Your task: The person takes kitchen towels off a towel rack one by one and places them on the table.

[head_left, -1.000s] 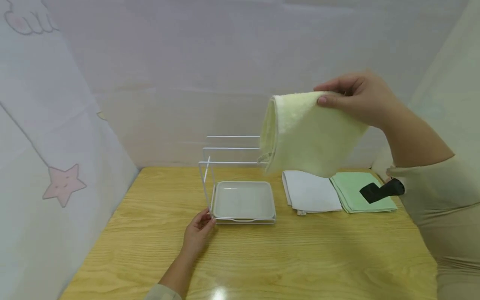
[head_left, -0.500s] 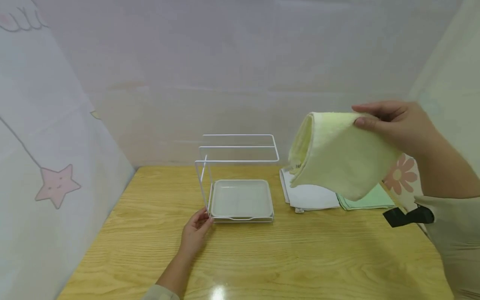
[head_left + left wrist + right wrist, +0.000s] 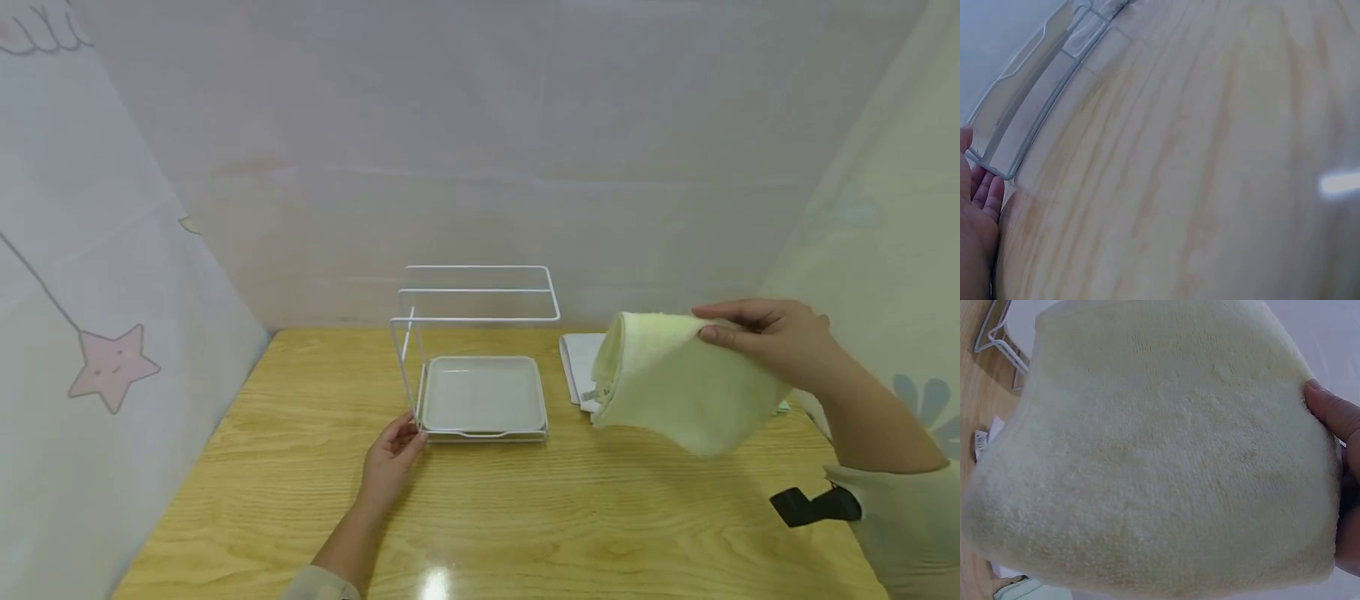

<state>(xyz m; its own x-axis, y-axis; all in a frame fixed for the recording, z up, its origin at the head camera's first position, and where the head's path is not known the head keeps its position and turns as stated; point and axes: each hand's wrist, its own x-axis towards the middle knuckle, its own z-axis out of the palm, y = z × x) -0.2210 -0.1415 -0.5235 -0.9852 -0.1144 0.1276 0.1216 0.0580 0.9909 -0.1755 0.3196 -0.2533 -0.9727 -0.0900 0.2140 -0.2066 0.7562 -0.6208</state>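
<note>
A folded pale yellow towel (image 3: 682,383) hangs from my right hand (image 3: 787,346), pinched along its top fold between thumb and fingers. In the right wrist view the fuzzy towel (image 3: 1160,456) fills most of the picture. My left hand (image 3: 390,462) holds the front left corner of a white wire rack (image 3: 480,319), thumb on the near side. The left wrist view shows the same rack corner (image 3: 1013,175) against the fingers. A shallow off-white tray (image 3: 483,396) lies in the rack's base. Part of the left fingers is hidden behind the wire.
On the wooden table (image 3: 525,517), a folded white towel (image 3: 576,367) lies right of the rack, largely covered from view by the yellow one. Only a sliver of a green towel (image 3: 783,407) shows behind it. Printed cloth walls (image 3: 480,167) stand behind and at both sides.
My right hand has carried the yellow towel away from the rack to the right, then down in front of the white and green towels. The left hand stays at the rack corner.
</note>
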